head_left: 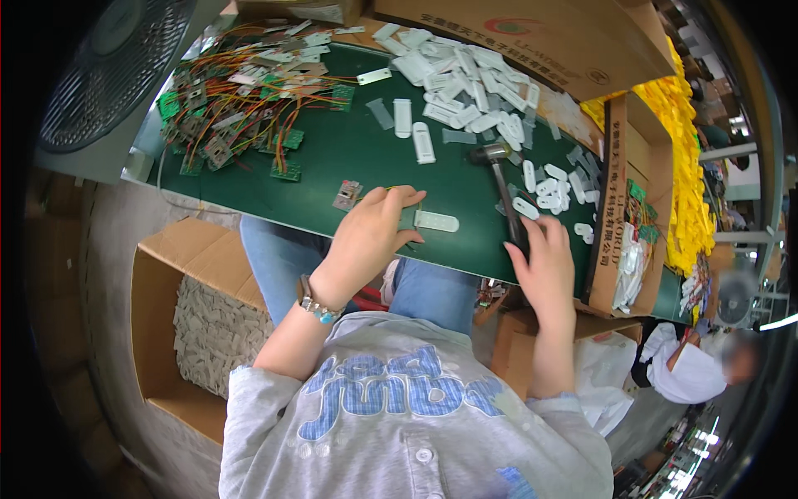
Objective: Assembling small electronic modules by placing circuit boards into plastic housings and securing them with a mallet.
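— Grey sweatshirt (399, 432) fills the bottom of my view, with blue lettering across it that I leave unread. Both forearms go up from it to the green mat (349, 158).

— What are the hands doing?

— My left hand (370, 229) lies curled over something small at the near edge of the mat; its fingertips touch a white casing (436, 221) lying flat just to its right. Whether it pinches anything beneath, I cannot tell. My right hand (544, 258) is closing loosely on the handle of the hammer (503, 187), whose head rests on the mat farther away.

— Which step, then?

— I judge it as seating a casing: the piece is steadied and the hammer is being taken up. Next would call for a firm grip, a lift, and a tap squarely on the casing, clear of the left fingers.

— Boxes and labels?

— An open brown carton (179, 266) at lower left holds pale parts. A long carton (532, 41) beyond the mat carries a red-and-green mark. At right, a carton flap (613, 200) with dark print stands upright, yellow pieces (686, 166) heaped past it.
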{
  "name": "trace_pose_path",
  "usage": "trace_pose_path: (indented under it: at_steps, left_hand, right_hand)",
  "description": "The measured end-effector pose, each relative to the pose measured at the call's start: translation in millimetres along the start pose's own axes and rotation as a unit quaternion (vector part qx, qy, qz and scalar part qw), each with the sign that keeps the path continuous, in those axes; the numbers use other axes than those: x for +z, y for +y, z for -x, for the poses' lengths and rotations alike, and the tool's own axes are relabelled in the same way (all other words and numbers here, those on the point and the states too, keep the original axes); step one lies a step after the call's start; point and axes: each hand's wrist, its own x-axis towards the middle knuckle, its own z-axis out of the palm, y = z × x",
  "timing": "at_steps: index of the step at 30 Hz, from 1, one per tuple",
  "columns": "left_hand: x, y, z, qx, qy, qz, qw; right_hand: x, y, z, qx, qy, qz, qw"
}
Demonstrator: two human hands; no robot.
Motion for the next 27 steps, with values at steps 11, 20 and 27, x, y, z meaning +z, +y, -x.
trace_pose_path:
  at_steps: [11,20,27]
  left_hand:
    - [-72.3,77.8,-1.6,0.219,0.142,-0.081,0.962]
    - [-116.8,143.9,0.2,0.486,0.153,0.011,0.860]
    - [-102.9,134.2,41.3,0.264,0.228,0.100,0.932]
  right_hand:
    - [21.4,-68.5,-58.3,-0.225,0.203,-0.108,0.947]
    - [-93.6,82.9,-29.8,0.110,0.464,0.174,0.862]
    - [-74.1,171.1,38.2,0.308,0.122,0.205,0.921]
